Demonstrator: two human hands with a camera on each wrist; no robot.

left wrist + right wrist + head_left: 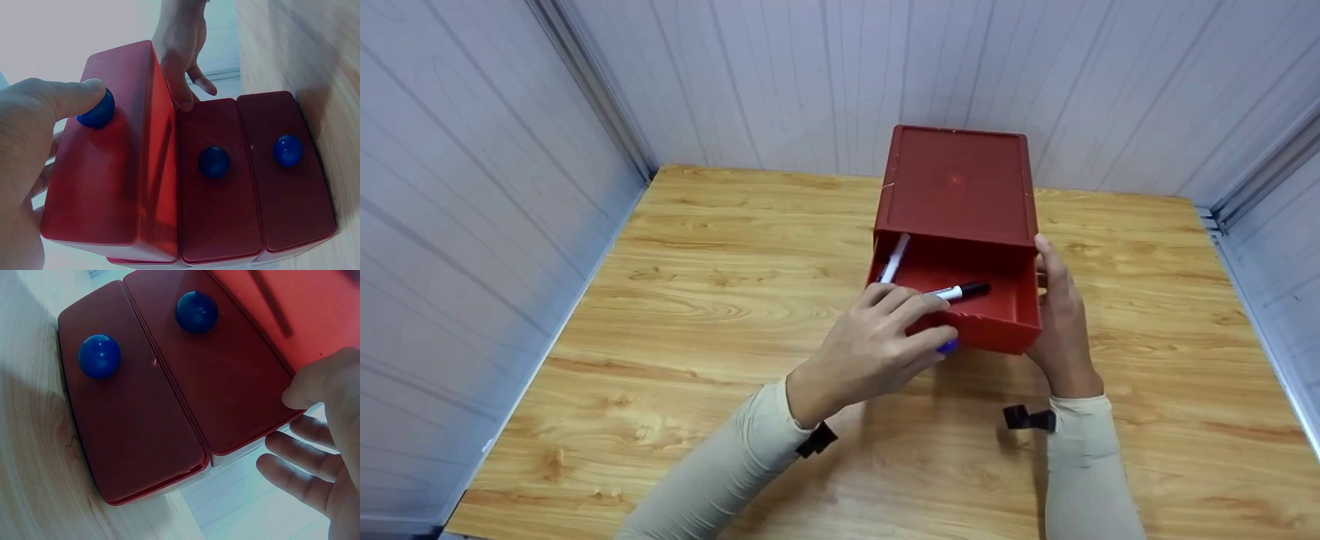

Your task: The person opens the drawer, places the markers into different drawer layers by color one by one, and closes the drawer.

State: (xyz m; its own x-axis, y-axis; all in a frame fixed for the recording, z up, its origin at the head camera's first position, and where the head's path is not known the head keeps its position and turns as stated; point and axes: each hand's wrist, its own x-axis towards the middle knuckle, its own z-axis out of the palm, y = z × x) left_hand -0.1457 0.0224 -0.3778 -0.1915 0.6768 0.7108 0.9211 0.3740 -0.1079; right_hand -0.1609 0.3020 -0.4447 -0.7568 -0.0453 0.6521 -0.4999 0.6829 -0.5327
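A red drawer cabinet point(958, 184) stands on the table with its top drawer point(997, 335) pulled out. My left hand point(877, 345) grips that drawer's front, thumb on its blue knob point(100, 112) and fingers over the upper edge. Inside lie a white marker with a black cap point(952, 293) and a second white marker point(894, 259) along the left wall; my left hand partly covers them. At the cabinet's right side is my right hand point(1063, 322). Its thumb touches the edge of the middle drawer point(225, 382), and its other fingers extend loosely along the side.
Below the middle drawer, the bottom drawer point(121, 416) is closed; both lower drawers have blue knobs. The wooden table point(720, 292) extends on either side of the cabinet. Pale panelled walls point(780, 82) surround the table at the back and sides.
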